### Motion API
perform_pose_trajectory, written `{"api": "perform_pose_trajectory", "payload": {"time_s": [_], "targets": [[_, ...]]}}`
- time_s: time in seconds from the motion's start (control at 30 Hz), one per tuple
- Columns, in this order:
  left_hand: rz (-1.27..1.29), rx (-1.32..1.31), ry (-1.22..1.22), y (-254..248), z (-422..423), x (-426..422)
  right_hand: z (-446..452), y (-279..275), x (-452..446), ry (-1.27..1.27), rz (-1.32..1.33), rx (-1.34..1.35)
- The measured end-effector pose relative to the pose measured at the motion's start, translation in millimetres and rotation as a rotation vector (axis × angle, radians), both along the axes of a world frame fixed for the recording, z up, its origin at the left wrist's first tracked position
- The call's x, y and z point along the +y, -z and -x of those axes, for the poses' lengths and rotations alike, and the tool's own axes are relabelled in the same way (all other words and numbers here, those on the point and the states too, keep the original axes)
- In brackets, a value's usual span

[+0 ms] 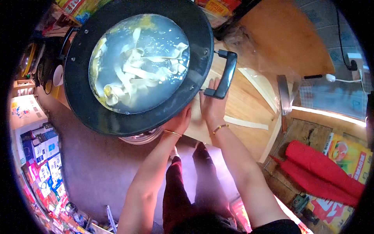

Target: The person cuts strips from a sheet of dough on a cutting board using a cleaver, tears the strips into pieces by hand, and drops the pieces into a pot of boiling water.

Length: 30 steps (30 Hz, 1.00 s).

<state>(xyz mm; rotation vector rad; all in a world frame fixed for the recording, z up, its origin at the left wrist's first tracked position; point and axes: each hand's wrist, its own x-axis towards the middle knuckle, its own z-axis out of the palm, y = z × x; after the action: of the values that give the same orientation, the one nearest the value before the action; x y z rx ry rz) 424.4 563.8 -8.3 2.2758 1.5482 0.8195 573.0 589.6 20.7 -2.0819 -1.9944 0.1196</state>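
A large black wok (136,124) holds cloudy water with wide flat noodles (134,70) in it. Its right handle (226,76) juts out over a wooden board (241,101). My left hand (180,121) reaches beneath the wok's near rim, so most of its fingers are hidden. Beside it, my right hand (212,105) lies on the board with fingers stretched forward, partly covered by the handle. Close to my right wrist, a pale noodle strip (247,123) lies on the board, and a longer strip (259,89) rests further back.
At the right, a knife-like blade (284,93) stands by the board's edge, with a red cloth-like thing (319,169) nearer me. Plastic sheeting (284,39) covers the back right. Boxes and packets (46,156) line the left side. My legs are below the board.
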Motion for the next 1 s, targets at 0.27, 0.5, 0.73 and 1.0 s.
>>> {"api": "perform_pose_trajectory", "payload": {"time_s": [0.27, 0.5, 0.73, 1.0], "targets": [[-0.024, -0.004, -0.038, 8.8, -1.1, -4.6, -4.3, -2.7, 3.5, 0.0, -0.022, -0.002], [-0.002, 0.024, -0.004, 3.5, -0.9, 0.4, -24.2, 6.1, -9.8, 0.099, 0.048, -0.15], [0.049, 0.041, 0.038, 0.9, -0.7, 1.9, -27.6, -3.5, -8.6, 0.049, 0.129, -0.194], [0.009, -0.017, 0.019, 2.0, -2.6, 1.8, -39.3, 2.2, -9.9, 0.015, 0.064, -0.039]]}}
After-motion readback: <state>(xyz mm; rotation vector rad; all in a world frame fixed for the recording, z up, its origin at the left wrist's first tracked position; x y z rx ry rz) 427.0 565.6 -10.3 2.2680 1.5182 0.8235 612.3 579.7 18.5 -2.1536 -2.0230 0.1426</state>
